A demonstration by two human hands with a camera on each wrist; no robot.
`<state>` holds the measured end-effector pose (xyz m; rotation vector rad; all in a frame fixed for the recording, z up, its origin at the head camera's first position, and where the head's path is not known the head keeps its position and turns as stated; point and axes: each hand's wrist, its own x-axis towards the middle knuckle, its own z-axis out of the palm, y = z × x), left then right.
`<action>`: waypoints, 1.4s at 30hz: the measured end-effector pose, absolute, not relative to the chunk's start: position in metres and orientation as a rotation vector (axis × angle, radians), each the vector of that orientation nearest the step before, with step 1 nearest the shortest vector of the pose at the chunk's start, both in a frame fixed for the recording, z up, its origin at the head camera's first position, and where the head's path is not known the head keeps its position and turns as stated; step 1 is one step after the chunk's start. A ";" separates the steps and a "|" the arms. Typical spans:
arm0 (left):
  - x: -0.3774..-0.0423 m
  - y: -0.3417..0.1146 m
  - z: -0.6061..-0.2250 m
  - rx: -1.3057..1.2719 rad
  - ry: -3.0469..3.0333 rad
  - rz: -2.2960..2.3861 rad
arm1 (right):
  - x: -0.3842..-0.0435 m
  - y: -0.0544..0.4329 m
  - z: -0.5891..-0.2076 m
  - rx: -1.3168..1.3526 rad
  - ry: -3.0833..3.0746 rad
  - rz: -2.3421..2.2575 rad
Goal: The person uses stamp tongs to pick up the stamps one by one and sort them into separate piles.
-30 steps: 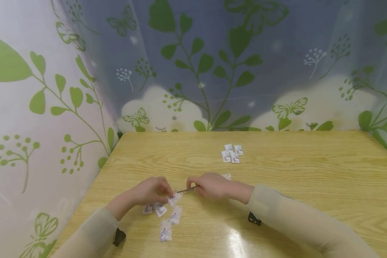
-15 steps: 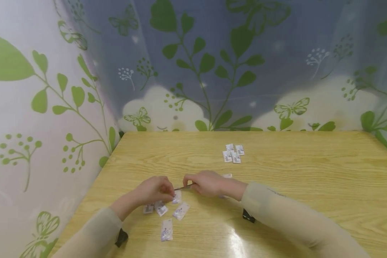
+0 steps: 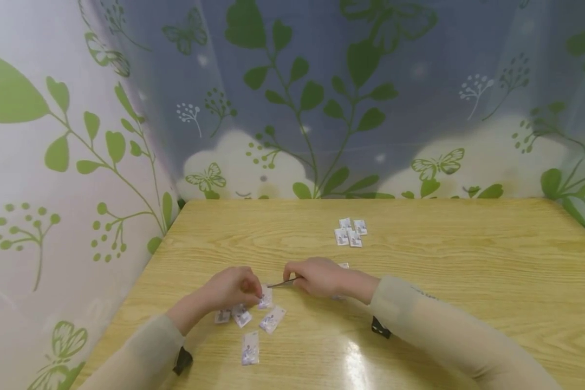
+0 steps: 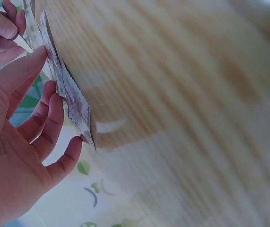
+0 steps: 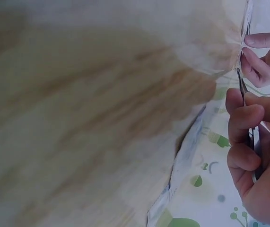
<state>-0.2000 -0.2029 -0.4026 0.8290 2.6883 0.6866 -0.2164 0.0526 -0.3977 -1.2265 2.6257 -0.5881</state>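
Observation:
At the left-middle of the table, my left hand pinches the edge of a small white printed packet between thumb and fingers. Its flat, crimped-edged neighbours show beside my fingers in the left wrist view, one packet being under the fingertips. My right hand grips slim metal tweezers, with the pointed tip directed left at the pinched packet. In the right wrist view the tweezers run between thumb and curled fingers. Their tip is close to the packet's edge; whether it grips the packet is unclear.
Several loose packets lie near my left hand, including a tilted packet and a nearer packet. Another packet group lies toward the back of the wooden table. Packets beside my right wrist are partly hidden.
The pinched packet has turned more upright. A loose packet below it has shifted right and tilted. The tweezers' tip moved left, then back right a little.

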 end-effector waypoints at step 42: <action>-0.187 -0.189 -0.402 1.060 2.519 0.702 | -0.200 0.204 -0.361 -1.066 2.588 -0.958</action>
